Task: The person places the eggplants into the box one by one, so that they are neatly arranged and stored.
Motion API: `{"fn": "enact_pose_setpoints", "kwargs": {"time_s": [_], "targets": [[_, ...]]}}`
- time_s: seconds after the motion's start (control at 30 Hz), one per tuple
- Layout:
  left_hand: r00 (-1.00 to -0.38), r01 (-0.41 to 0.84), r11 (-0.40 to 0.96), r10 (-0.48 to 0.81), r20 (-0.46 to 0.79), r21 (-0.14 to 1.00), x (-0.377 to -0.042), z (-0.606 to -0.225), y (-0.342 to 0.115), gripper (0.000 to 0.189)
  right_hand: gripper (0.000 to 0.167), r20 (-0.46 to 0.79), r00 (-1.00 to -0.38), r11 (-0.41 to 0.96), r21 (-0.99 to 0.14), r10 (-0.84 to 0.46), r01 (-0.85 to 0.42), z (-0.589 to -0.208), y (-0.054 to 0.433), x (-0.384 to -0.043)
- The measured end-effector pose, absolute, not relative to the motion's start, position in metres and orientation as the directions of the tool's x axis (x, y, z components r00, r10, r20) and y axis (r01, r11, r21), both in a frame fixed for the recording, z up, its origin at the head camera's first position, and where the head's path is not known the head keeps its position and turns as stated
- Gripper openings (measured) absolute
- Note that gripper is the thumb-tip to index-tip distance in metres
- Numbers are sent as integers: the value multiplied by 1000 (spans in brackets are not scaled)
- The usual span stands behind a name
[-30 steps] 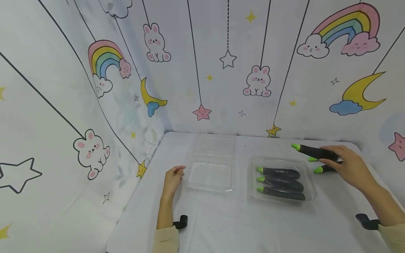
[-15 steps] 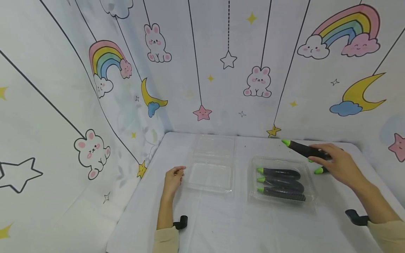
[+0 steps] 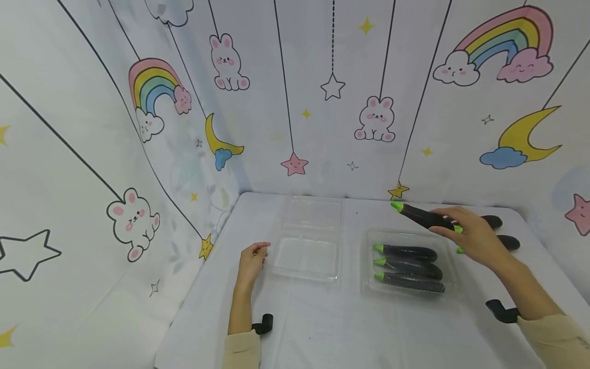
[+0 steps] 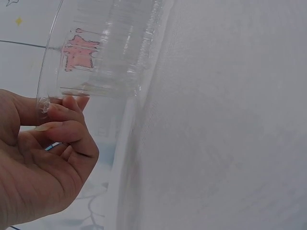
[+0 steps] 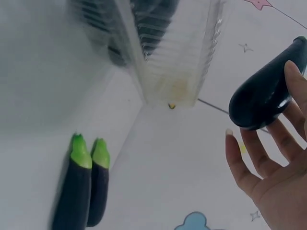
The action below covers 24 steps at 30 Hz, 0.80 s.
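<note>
My right hand (image 3: 477, 238) grips an eggplant (image 3: 421, 215) by its thick dark end, raised off the table. Its green stem end points up and left, beyond the back rim of a clear plastic box (image 3: 454, 261). Inside that box lie several eggplants (image 3: 410, 267) side by side, stems to the left. My left hand (image 3: 251, 262) stays beside another clear box (image 3: 338, 259), its lid folded back. In the left wrist view the fingers (image 4: 79, 136) are loosely curled, with the box rim overlapping one finger; I see nothing gripped.
Two more eggplants lie behind my right hand, one of them (image 3: 509, 242) nearer me; the other eggplant (image 3: 494, 221) is farther back. A white cloth covers the table (image 3: 332, 328). Behind it hangs a patterned curtain (image 3: 258, 128).
My right hand has carried its eggplant leftward, away from the two eggplants on the right and towards the filled box. The left hand has stayed where it was.
</note>
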State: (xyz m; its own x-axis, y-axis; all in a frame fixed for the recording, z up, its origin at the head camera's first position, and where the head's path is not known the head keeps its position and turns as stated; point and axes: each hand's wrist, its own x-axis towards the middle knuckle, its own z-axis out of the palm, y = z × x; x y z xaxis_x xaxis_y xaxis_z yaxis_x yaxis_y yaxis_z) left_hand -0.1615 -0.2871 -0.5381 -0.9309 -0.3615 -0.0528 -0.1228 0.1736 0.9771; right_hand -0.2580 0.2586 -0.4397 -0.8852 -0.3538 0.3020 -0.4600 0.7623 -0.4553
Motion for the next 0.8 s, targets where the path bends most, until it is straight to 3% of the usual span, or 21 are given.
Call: {"fn": "enact_pose_setpoints", "kwargs": {"time_s": [0.8], "targets": [[-932,-123,175,-360,-52,977,-161,-537,-287,26,58,253,-871,744,-453,-421,-491,-422,209,-258]]}}
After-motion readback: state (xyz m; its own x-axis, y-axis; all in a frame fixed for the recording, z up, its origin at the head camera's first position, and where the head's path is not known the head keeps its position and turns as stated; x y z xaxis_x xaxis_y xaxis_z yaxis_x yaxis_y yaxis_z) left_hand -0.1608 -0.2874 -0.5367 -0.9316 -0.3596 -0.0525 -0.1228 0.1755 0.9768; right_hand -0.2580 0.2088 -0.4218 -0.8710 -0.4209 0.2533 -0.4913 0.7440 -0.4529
